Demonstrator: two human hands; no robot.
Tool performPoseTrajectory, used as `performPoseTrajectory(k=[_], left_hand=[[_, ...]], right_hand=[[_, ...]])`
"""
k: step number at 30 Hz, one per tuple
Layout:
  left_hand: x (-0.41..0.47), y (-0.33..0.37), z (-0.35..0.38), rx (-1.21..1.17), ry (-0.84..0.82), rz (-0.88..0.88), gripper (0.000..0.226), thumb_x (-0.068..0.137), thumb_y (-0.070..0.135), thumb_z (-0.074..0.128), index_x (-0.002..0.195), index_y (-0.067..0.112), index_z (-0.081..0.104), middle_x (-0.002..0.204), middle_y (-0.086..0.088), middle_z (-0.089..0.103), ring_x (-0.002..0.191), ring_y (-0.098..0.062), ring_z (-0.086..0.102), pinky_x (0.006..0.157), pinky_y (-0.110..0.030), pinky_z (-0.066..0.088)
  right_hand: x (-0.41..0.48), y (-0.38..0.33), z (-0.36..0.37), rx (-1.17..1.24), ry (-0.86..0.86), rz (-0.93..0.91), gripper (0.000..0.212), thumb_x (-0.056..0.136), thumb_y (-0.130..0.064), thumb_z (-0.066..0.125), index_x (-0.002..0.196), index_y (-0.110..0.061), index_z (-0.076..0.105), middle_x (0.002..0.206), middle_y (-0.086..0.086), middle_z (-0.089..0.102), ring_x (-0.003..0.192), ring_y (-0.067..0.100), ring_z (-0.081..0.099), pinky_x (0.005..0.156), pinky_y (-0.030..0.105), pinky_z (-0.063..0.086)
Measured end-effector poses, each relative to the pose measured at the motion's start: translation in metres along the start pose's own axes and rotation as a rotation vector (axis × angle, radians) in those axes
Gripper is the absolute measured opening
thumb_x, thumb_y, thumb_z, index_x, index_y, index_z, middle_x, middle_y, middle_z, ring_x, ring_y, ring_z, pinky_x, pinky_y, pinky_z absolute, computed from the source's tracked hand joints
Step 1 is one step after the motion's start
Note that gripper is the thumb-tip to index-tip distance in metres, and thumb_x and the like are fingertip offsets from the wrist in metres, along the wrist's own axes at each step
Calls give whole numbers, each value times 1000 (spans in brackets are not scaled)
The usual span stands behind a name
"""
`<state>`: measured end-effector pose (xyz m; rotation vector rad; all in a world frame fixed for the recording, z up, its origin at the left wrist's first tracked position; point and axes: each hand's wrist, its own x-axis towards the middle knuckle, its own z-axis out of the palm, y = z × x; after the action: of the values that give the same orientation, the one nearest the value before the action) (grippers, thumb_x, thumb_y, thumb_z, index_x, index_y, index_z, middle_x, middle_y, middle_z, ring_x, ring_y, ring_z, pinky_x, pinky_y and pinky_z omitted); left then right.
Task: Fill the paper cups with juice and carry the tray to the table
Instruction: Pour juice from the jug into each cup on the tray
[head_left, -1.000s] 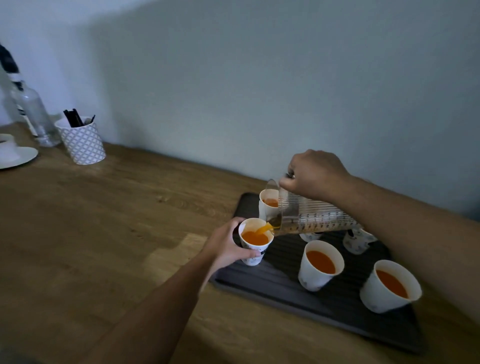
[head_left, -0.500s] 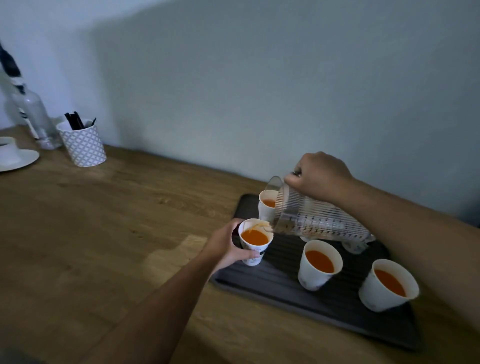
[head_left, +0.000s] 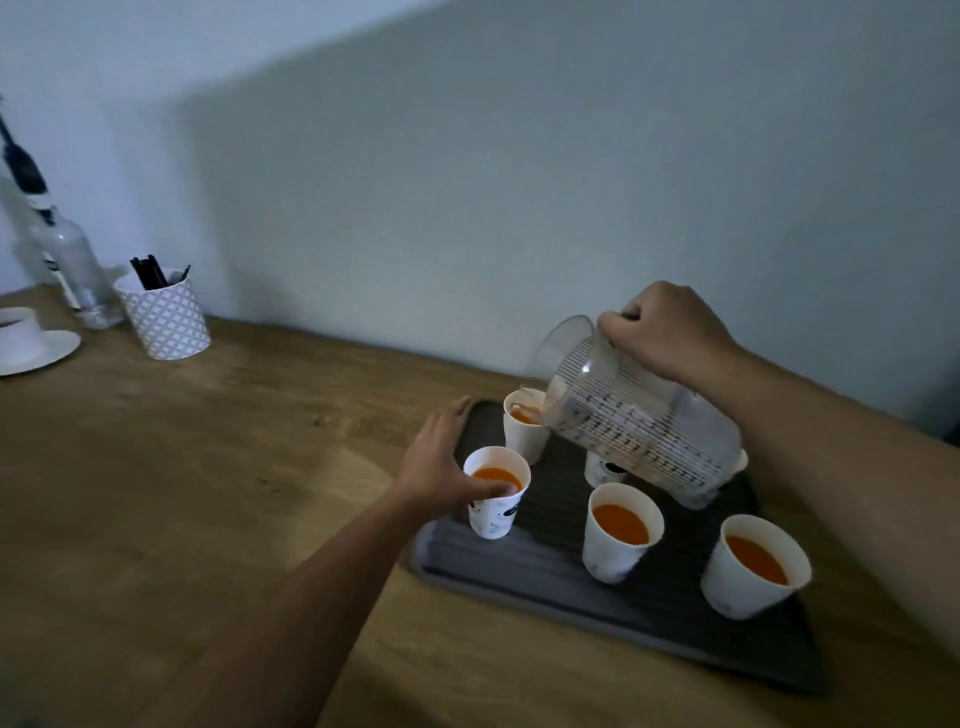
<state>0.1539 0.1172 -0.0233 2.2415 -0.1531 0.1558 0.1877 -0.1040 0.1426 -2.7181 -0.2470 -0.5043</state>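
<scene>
A dark ribbed tray (head_left: 545, 577) lies on the wooden counter (head_left: 208, 493) by the wall. Three white paper cups of orange juice stand on it: front-left cup (head_left: 493, 512), middle cup (head_left: 615, 551), right cup (head_left: 743, 587). A back-left cup (head_left: 522, 441) also holds some juice. Another cup (head_left: 602, 472) is mostly hidden behind the jug. My right hand (head_left: 670, 332) grips the handle of a clear, nearly empty jug (head_left: 639, 415), which is tilted with its mouth over the back-left cup. My left hand (head_left: 441, 467) is beside the front-left cup, fingers stretched out, thumb touching its rim.
At the far left of the counter stand a patterned white holder (head_left: 166, 322) with black sticks, a glass bottle (head_left: 78, 270), and a white cup on a saucer (head_left: 31, 343). The wall runs close behind the tray.
The stream into the front-left cup has stopped. The jug rose and swung back over the back-left cup. My left hand loosened its grip on the front-left cup and its fingers spread.
</scene>
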Motion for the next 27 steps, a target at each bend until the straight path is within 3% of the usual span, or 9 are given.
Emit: performPoseTrajectory(k=[4,12,19,27], left_hand=[[4,25,6,70,-33,71,109,52,45,89,144,23,33,146,3,39,135,-15,37,111,-37,33],[10,68,50,209,-266,141,110,58,53,83,147,26,25,155,0,29,141,-20,30,112,-45,35],[25,96,81,260,-315,202,96,69,41,81,147,25,28,152,-1,35,138,-20,36,110,-43,37],[15,135,128,289,-484,316,104,63,52,80,148,25,26,154,-1,30,140,-20,32,111,-38,33]], right_hand=[[-3,17,-28,31,89,22,46,81,-29,57,43,-16,34,43,1,29,41,18,28,48,27,23],[-26,64,-73,-16,168,97,43,81,-32,56,45,-14,40,43,2,31,44,21,33,50,29,25],[-50,101,-89,-78,153,200,44,79,-32,57,44,-15,37,44,3,33,44,21,34,50,29,26],[-81,141,-92,-129,101,277,41,80,-35,57,46,-14,47,47,4,41,47,21,39,50,28,27]])
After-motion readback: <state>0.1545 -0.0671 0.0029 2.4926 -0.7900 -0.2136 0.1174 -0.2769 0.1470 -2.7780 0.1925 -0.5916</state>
